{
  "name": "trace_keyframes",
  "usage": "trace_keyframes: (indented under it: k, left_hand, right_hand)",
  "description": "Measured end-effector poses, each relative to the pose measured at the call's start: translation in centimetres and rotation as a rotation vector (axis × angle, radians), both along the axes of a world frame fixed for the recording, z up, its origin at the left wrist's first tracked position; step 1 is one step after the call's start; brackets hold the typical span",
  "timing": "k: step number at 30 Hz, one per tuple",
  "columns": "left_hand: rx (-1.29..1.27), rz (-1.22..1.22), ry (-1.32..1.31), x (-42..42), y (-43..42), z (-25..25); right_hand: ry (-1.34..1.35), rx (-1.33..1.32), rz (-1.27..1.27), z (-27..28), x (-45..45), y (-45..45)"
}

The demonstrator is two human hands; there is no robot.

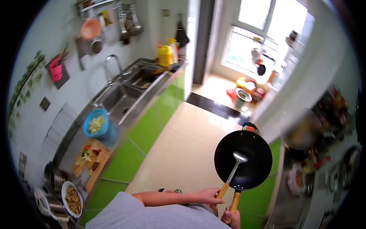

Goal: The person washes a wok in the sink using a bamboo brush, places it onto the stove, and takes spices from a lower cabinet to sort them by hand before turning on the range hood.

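My left hand (210,195) is closed round the wooden handle of a metal spatula (233,171). The spatula's head lies over the inside of a black wok (253,168); whether it touches the surface I cannot tell. Below it, my right hand (231,218) grips the wok's wooden handle. The wok is held up in front of me over the floor, tilted so its dark inside faces me, and no food shows in it. A small loop handle sits on its far rim.
To the left, a counter bears a blue basin (87,128) of cut vegetables, a cutting board (100,166) with chopped pieces and a plate (64,198) of food. Beyond is a double sink (121,100). Green cabinets (131,162) flank the floor; a blurred pan (302,129) stands right.
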State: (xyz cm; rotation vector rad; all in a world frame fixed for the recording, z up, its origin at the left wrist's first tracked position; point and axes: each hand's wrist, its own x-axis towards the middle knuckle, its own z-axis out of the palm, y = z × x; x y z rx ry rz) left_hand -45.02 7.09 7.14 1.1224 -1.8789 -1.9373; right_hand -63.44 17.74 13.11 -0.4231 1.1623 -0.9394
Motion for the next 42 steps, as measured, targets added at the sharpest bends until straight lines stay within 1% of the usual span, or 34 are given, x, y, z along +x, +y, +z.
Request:
trace_keyframes:
  k: [1, 2, 3, 5, 6, 7, 9, 10, 11, 14, 17, 19, 20, 21, 23, 25, 26, 28, 29, 31, 33, 35, 36, 38, 39, 41, 42]
  left_hand:
    - [-0.053, 0.113, 0.024, 2.0, -0.4, 0.3]
    - [-0.108, 0.224, 0.046, 3.9, -0.9, 0.5]
    - [-0.113, 0.272, 0.048, 5.7, -1.6, 0.7]
    - [0.044, 0.498, 0.049, 8.5, -2.4, 1.2]
    - [0.053, 0.619, 0.082, 9.9, -2.9, 1.3]
    - [0.06, 0.658, 0.094, 11.1, -3.5, 1.1]
    - [0.001, 0.901, 0.141, 13.7, -5.0, 0.0]
    - [-0.042, 0.976, 0.174, 15.0, -5.9, -0.8]
    - [-0.02, 1.019, 0.225, 16.6, -6.7, -1.4]
    - [-0.074, 1.098, 0.206, 21.6, -8.8, 1.1]
    - [-0.072, 1.22, 0.23, 24.7, -10.6, 4.0]
    - [0.003, 1.333, 0.351, 26.0, -12.0, 6.4]
    - [-0.055, 1.347, 0.297, 26.9, -12.9, 6.2]
    - [-0.065, 1.372, 0.296, 27.8, -14.0, 6.5]
    - [0.047, 1.483, 0.405, 28.9, -15.5, 7.4]
    - [0.041, 1.517, 0.388, 29.7, -16.6, 7.2]
    - [0.048, 1.572, 0.434, 30.1, -17.1, 7.6]
    - [0.067, 1.67, 0.499, 31.2, -18.1, 8.3]
    - [0.062, 1.692, 0.505, 32.1, -18.4, 8.0]
    - [0.05, 1.768, 0.488, 34.0, -18.8, 7.2]
    - [0.024, 1.785, 0.498, 36.0, -19.4, 6.8]
    - [0.073, 1.803, 0.588, 38.6, -20.0, 5.9]
    - [0.069, 1.809, 0.6, 40.0, -20.5, 6.1]
    - [0.162, 1.884, 0.634, 42.2, -21.3, 6.6]
    - [0.17, 1.892, 0.638, 43.2, -21.3, 6.0]
    - [0.12, 1.877, 0.53, 45.7, -21.7, 4.2]
    - [0.128, 1.888, 0.536, 46.9, -21.8, 4.3]
  right_hand:
    - [0.0, -0.006, 0.053, -0.6, 1.0, -1.9]
    - [-0.103, -0.002, 0.108, -1.8, 1.8, -3.8]
    - [-0.202, 0.009, 0.161, -2.5, 3.0, -5.8]
    - [-0.206, 0.062, 0.303, -2.2, 5.5, -10.1]
    - [-0.22, 0.111, 0.398, -2.1, 6.8, -12.3]
    - [-0.207, 0.124, 0.435, -1.9, 8.2, -14.2]
    - [-0.19, 0.168, 0.527, -1.6, 11.0, -18.1]
    - [-0.167, 0.168, 0.584, -1.8, 12.2, -20.0]
    - [-0.161, 0.172, 0.619, -2.0, 13.3, -22.0]
    - [-0.213, 0.172, 0.754, -1.9, 16.9, -27.9]
    - [-0.159, 0.188, 0.856, -0.6, 21.0, -33.6]
    - [-0.17, 0.194, 0.974, -0.1, 23.3, -37.4]
    - [-0.171, 0.192, 0.999, 0.0, 24.5, -39.4]
    - [-0.171, 0.184, 1.057, -0.1, 25.7, -41.3]
    - [-0.171, 0.201, 1.126, -0.1, 28.4, -44.3]
    - [-0.13, 0.174, 1.195, 0.2, 31.6, -46.8]
    - [-0.128, 0.158, 1.245, 0.1, 32.9, -47.8]
    - [-0.163, 0.177, 1.275, 0.5, 35.8, -49.7]
    - [-0.204, 0.209, 1.28, 0.6, 37.3, -50.4]
    - [-0.18, 0.213, 1.326, 0.1, 40.6, -51.6]
    - [-0.224, 0.261, 1.343, -0.6, 43.8, -52.4]
    - [-0.225, 0.269, 1.366, -1.0, 47.3, -52.5]
    - [-0.231, 0.318, 1.361, -1.2, 49.1, -52.5]
    - [-0.225, 0.396, 1.366, -1.4, 52.1, -53.0]
    - [-0.22, 0.405, 1.371, -1.6, 53.5, -52.9]
    - [-0.195, 0.475, 1.309, -2.0, 56.8, -52.8]
    - [-0.163, 0.506, 1.311, -2.2, 58.4, -52.7]
